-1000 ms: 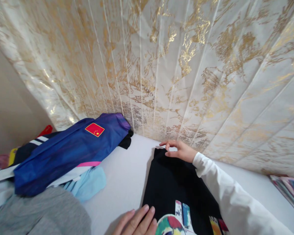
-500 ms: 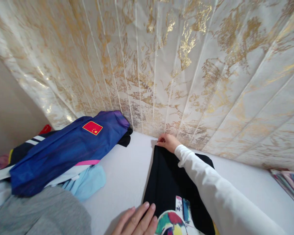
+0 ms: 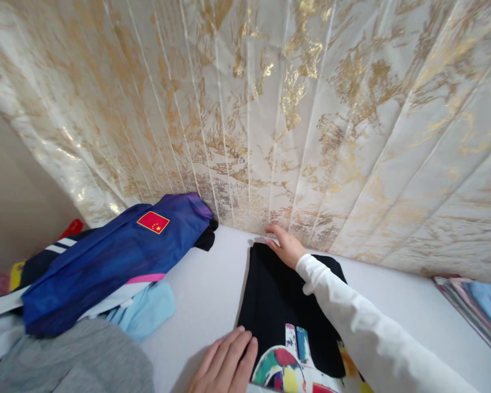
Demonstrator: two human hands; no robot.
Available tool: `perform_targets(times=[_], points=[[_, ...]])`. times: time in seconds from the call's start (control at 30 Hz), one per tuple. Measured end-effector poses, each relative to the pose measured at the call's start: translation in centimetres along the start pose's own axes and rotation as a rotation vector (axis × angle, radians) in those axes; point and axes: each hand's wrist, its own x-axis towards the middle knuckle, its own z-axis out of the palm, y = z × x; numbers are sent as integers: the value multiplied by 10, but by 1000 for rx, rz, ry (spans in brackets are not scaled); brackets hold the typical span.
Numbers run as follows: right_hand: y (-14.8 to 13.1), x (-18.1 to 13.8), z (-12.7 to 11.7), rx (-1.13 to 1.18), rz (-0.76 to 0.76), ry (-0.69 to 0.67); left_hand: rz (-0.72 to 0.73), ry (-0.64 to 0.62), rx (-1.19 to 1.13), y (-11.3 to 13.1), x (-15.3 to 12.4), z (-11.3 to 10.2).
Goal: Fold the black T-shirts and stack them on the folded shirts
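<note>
A black T-shirt [image 3: 270, 305] with a bright, many-coloured print lies flat on the white bed surface [image 3: 213, 289]. My right hand [image 3: 285, 244], in a long white sleeve, rests with fingers stretched flat on the shirt's far top edge, close to the padded wall. My left hand [image 3: 225, 365] lies flat, fingers together and straight, on the shirt's near left edge at the bottom of the view. Neither hand grips anything.
A cream and gold padded headboard [image 3: 270, 120] rises behind. At the left lies a heap of clothes: a blue jacket with a red flag patch [image 3: 114, 256], a light blue garment [image 3: 147, 308], grey fabric [image 3: 73, 360]. A stack of folded clothes [image 3: 478, 311] sits at the right.
My right hand slid left along the shirt's top edge and now lies flat with fingers out. The left hand shifted slightly up on the near edge. More of the print shows.
</note>
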Motion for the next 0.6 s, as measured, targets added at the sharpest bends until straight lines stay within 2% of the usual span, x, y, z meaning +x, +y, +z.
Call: perform_targets(times=[0.13, 0.23, 0.3, 0.43, 0.53, 0.6], points=[[14, -73, -31, -47, 39, -8, -142, -138, -193, 7, 50, 2], [23, -133, -34, -149, 107, 21, -281, -232, -327, 9, 97, 12], [23, -161, -29, -190, 164, 46, -353, -280, -353, 6, 122, 23], [3, -181, -14, -209, 217, -13, -500, -345, -293, -3, 141, 47], [-8, -180, -11, -199, 223, -67, -516, -360, -261, -11, 136, 55], [-5, -178, -17, -149, 231, -85, -511, -379, -253, -14, 132, 54]])
